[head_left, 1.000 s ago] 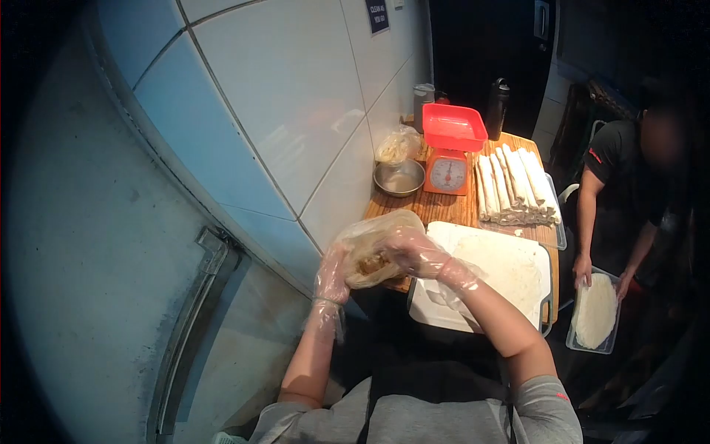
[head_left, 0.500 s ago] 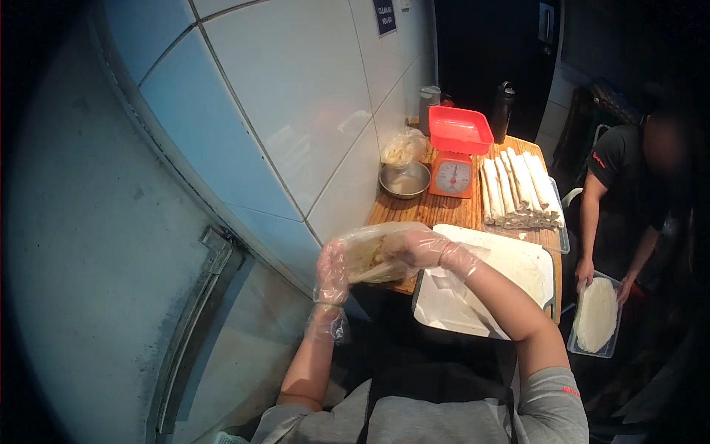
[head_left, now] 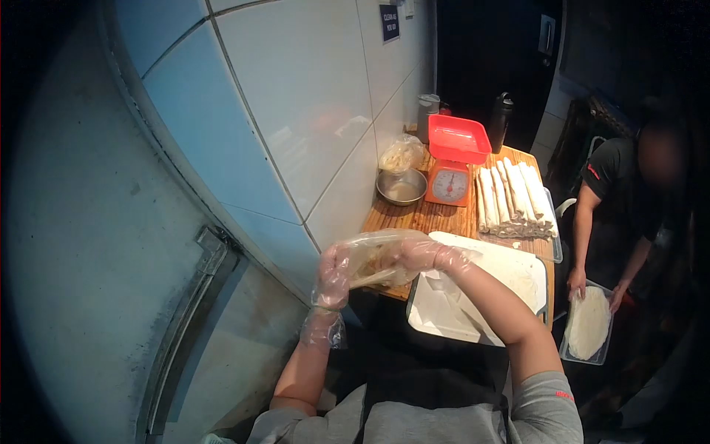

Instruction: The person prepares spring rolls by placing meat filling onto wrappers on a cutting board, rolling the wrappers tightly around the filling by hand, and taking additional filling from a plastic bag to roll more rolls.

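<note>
A clear plastic bag (head_left: 381,239) with some brownish-yellow food inside is stretched between my two gloved hands. My left hand (head_left: 333,277) grips its left side, fingers closed. On the right side of the bag, my right hand (head_left: 418,255) is closed on the plastic; its fingertips are partly hidden by the film. Both hands wear clear disposable gloves. Below and right of the bag lies a white cutting board (head_left: 523,285) with a dark edge, bearing a white sheet (head_left: 444,311). My right forearm crosses over the board.
A stack of long white rolls (head_left: 512,198) sits beyond the board. Left of it stand an orange scale (head_left: 448,185) with a red tray (head_left: 458,139), a metal bowl (head_left: 401,187) and a knotted bag (head_left: 401,154). A co-worker at right holds a clear container (head_left: 589,325) with flat white dough.
The view has shifted slightly. My hands stay on the plastic bag, which has changed shape a little between them. The co-worker still holds the container.
</note>
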The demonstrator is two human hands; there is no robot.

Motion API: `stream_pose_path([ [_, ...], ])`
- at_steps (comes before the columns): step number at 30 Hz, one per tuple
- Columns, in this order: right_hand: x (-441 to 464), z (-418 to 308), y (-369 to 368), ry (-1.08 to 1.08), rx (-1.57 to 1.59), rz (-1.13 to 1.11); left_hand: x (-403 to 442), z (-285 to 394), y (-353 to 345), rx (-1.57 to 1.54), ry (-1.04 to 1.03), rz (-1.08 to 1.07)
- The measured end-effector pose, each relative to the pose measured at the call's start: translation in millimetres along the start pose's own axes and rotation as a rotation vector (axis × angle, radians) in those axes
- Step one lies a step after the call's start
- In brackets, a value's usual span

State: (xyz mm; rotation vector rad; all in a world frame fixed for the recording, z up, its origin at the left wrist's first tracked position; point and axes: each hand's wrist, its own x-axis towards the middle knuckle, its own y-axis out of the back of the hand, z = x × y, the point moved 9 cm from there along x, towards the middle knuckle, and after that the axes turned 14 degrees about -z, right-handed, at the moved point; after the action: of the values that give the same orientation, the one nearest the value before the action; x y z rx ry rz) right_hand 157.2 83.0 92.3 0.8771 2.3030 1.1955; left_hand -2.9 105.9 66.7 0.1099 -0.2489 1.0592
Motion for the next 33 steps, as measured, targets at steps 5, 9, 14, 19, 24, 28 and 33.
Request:
stream_pose_path([
  [5,2.8,65.3,-15.8,-0.320,-0.016,0.216,-0.8,12.8,-31.2,-0.241,-0.375,-0.105],
  [9,45.7,38.9,-49.0,-0.298,-0.471,0.215,12.2,2.8,-24.7,0.064,0.019,-0.098],
  [14,37.6,2.7,-39.9,-0.345,-0.419,0.003,12.8,2.5,-38.7,-0.018,0.018,-0.112],
  [19,48.2,19.3,-43.2,-0.378,-0.294,-0.003,17.1,3.1,-46.9,-0.150,0.038,-0.070],
  [24,52.5,30.4,-48.7,-0.447,-0.310,0.037,14.6,-15.3,-25.9,-0.233,0.060,0.052],
  [28,38.6,7.6,-36.5,-0.450,-0.344,0.012,22.6,-27.9,-1.1,-0.232,0.076,0.044],
  [33,56.3,64.2,-69.2,-0.315,-0.350,0.280,37.6,-14.4,3.5,0.888,-0.404,-0.268],
])
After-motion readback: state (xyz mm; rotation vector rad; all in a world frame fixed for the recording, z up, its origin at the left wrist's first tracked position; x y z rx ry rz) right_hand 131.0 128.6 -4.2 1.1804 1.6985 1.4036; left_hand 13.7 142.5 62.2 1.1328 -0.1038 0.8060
